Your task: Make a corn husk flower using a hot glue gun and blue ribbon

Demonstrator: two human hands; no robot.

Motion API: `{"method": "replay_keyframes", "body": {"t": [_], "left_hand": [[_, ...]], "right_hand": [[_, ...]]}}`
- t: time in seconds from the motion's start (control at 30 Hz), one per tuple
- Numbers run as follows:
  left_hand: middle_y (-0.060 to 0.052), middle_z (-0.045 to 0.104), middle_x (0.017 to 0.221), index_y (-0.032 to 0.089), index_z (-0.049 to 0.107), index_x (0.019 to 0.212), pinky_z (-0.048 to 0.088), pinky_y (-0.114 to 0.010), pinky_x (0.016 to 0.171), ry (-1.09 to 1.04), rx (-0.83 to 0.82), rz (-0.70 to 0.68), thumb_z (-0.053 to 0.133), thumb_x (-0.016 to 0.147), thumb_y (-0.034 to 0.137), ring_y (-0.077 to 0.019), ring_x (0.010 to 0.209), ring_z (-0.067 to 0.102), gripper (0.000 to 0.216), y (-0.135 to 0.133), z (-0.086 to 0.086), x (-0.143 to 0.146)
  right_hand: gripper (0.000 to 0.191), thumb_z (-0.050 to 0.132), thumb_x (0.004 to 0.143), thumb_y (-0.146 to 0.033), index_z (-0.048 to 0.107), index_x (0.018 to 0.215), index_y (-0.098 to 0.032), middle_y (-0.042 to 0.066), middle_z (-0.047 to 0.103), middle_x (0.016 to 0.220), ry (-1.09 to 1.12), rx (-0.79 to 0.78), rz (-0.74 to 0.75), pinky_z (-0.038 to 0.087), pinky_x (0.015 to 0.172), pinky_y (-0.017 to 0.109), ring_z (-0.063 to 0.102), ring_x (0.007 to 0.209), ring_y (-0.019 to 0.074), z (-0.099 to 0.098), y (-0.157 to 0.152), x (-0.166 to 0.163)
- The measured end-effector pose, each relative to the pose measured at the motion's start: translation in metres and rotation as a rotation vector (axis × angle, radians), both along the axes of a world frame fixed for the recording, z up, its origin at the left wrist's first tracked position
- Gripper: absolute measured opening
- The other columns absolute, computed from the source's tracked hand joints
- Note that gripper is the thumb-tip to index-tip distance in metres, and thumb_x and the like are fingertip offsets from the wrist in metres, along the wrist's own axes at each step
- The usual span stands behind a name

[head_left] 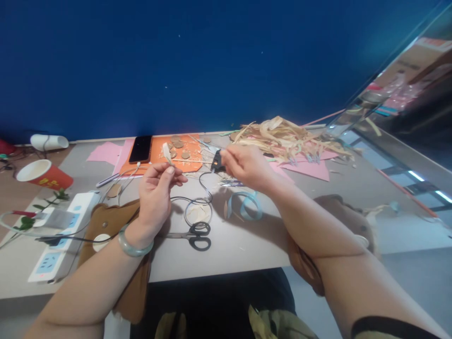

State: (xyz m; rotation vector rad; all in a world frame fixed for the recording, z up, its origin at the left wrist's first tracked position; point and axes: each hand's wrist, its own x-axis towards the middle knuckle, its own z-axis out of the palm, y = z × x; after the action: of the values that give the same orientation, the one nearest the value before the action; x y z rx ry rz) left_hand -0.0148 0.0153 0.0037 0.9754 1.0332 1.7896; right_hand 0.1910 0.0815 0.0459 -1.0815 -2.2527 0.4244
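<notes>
My left hand (pixel 157 188) is raised over the table with thumb and forefinger pinched together. Between them stands a small pale petal-shaped piece (pixel 167 153), perhaps dried husk. To its right, my right hand (pixel 242 165) is closed, its fingertips curled; what lies in them is hidden. Right at those fingertips is a black device with an orange mark (pixel 216 161), trailing a black cord; I cannot tell whether the hand touches it. Under the hands lie black-handled scissors (pixel 200 235), a round roll with pale scraps (pixel 198 214) and a light blue ribbon loop (pixel 251 205).
A heap of pale dried strips (pixel 278 136) lies at the back right, over pink paper (pixel 310 168). An orange sheet (pixel 160 153) bears small brown discs and a phone (pixel 140 149). A power strip (pixel 67 240) and red paper cup (pixel 45 174) stand left; a blue panel (pixel 212 61) rises behind.
</notes>
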Motion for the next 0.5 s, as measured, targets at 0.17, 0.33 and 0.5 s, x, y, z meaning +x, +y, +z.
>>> {"method": "replay_keyframes", "body": {"t": [0.17, 0.33, 0.5], "left_hand": [[0.000, 0.067, 0.071, 0.017, 0.057, 0.084, 0.049, -0.023, 0.056, 0.012, -0.034, -0.005, 0.071, 0.076, 0.030, -0.0115, 0.058, 0.066, 0.021, 0.000, 0.000, 0.000], [0.000, 0.068, 0.072, 0.017, 0.058, 0.085, 0.047, -0.021, 0.054, 0.032, -0.086, -0.013, 0.071, 0.076, 0.032, -0.0119, 0.060, 0.067, 0.022, 0.000, -0.003, -0.001], [0.000, 0.068, 0.071, 0.017, 0.059, 0.085, 0.047, -0.021, 0.054, 0.028, -0.097, -0.031, 0.072, 0.075, 0.031, -0.0116, 0.059, 0.066, 0.022, 0.001, -0.005, -0.001]], "right_hand": [[0.018, 0.057, 0.081, -0.015, 0.064, 0.064, -0.018, 0.001, 0.062, 0.059, -0.225, -0.060, 0.228, 0.028, 0.057, 0.027, 0.050, 0.056, 0.0124, 0.005, -0.010, 0.003], [0.012, 0.059, 0.082, -0.018, 0.067, 0.072, -0.019, 0.002, 0.066, 0.066, -0.084, -0.083, 0.309, 0.036, 0.060, 0.027, 0.055, 0.061, 0.0134, 0.018, -0.027, 0.004], [0.022, 0.050, 0.092, -0.034, 0.060, 0.078, -0.021, 0.002, 0.065, 0.067, 0.311, -0.180, 0.233, 0.044, 0.060, 0.030, 0.058, 0.057, 0.0127, 0.050, -0.053, 0.016]]}}
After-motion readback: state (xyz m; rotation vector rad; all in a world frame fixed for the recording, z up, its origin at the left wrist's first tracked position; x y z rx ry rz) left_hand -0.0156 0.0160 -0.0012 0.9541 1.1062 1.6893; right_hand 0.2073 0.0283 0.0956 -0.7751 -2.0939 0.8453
